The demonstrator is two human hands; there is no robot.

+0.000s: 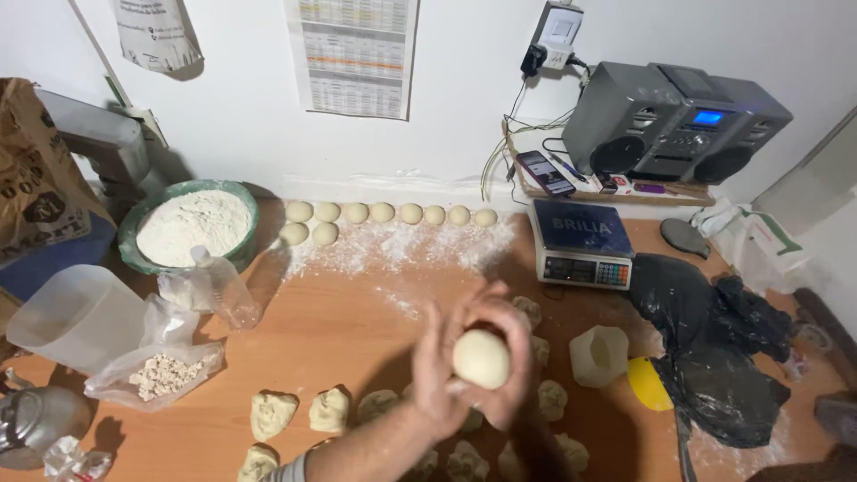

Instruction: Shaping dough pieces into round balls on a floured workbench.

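Smooth dough ball (481, 358) cupped between two bare hands above a wooden desk (339, 330). Left hand (435, 375) curled against the ball's left side, fingers partly closed around it; right hand (511, 344) wrapped over the top and right side, fingers bent, gripping the same ball. Ball held clear of the desk, just above a scatter of rough dough pieces (328, 411) along the near edge. Ten finished dough balls (382, 212) lined up by the wall at the far edge, beside a dusting of loose flour (393, 245). Green bowl of flour (189, 225) at far left, next to a clear plastic bottle (223, 286) lying on its side and a plastic bag of crumbly lumps (165, 375). Translucent jug (76, 317) tipped over at left. Digital scale (582, 243) to the right of the row, a small plastic cup (599, 355) and a yellow scraper (648, 384) nearer, beside a crumpled black plastic bag (714, 344). Grey stereo (674, 120) and a phone (545, 172) on a shelf against the wall.
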